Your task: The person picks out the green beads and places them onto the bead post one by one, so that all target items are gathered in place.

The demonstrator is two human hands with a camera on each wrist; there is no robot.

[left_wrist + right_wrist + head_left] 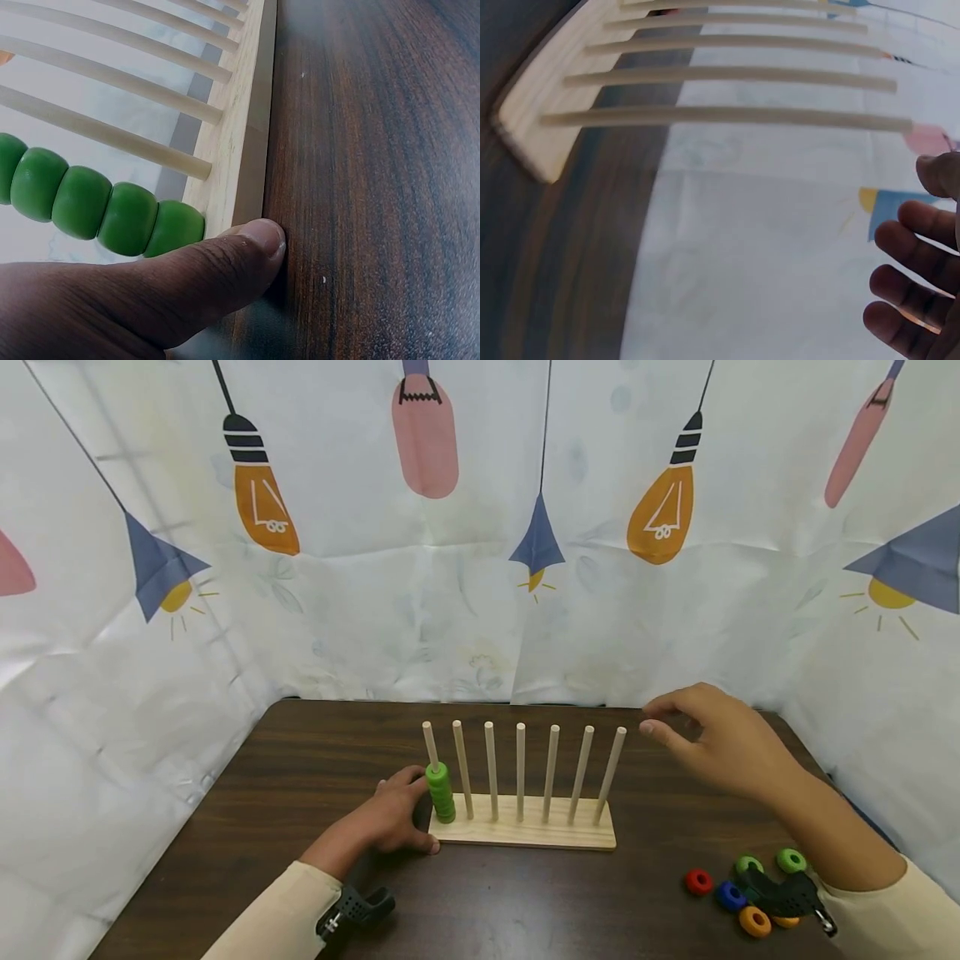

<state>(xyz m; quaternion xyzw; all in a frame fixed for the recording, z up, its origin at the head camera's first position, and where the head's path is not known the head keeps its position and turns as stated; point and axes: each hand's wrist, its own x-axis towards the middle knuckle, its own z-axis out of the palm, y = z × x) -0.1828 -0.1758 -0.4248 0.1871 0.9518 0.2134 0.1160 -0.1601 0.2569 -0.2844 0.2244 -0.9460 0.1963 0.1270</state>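
Note:
A wooden peg stand (522,832) with a flat base and several upright pegs stands on the dark table. Green rings (441,793) are stacked on its leftmost peg. My left hand (392,817) holds the stand's left end, with the thumb (247,251) against the front edge of the base. Its other fingers reach behind the green stack and are partly hidden. Raised to the right of the rightmost peg, my right hand (723,739) has loosely bent fingers and nothing in them. In the right wrist view its fingers (911,251) are apart from the pegs.
Loose rings lie at the table's right front: a red ring (698,882), a blue ring (731,896), an orange ring (754,922) and green rings (791,860). The right wrist strap partly covers this group. A printed white curtain (405,627) surrounds the table (300,760).

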